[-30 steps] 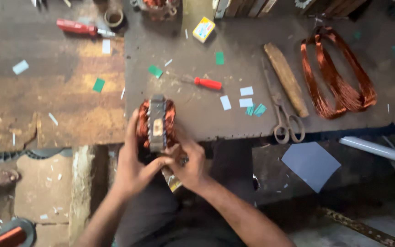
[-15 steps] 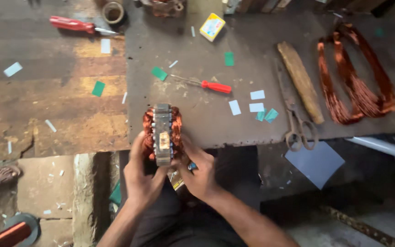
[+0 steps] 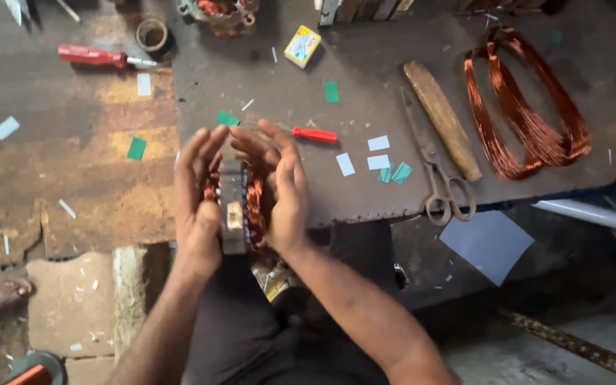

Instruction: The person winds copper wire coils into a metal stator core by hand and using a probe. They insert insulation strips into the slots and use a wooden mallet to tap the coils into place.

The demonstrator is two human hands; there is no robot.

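As it stands edge-on at the dark metal table's near rim, a grey steel stator wound with copper wire sits pressed between both hands. The left hand and right hand clasp its sides, fingers extended.

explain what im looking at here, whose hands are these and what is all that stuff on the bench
There is no machine here: a person wears a camera on the head, so the one view looks down at their own two bare hands. The left hand and right hand press from either side on a motor stator, a grey metal core wound with copper wire. It sits at the near edge of a dark bench. On the bench lie a red screwdriver, scissors, a wooden stick, loose copper coils, a small yellow box and scraps of green and white paper. A second red screwdriver lies at far left.
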